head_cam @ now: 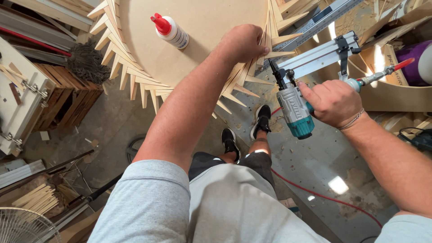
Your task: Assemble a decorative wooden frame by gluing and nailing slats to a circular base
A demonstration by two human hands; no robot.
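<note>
Workshop floor (112, 121) strewn with offcuts: tapered wooden slats (118, 54) already ring most of the round board (211, 31), the left hand (245, 42) closed over one edge slat while the right hand (333, 102) grips the nail gun (294, 110), its nose beside that slat, apparently not yet fastened; glue bottle (171, 30) lies on the board.

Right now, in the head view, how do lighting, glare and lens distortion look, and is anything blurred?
Head view: daylight, bright sun patches on the floor; wide-angle lens bends the edges; left hand on the round board, right hand gripping the nail gun, and the glue bottle are all sharp.
</note>
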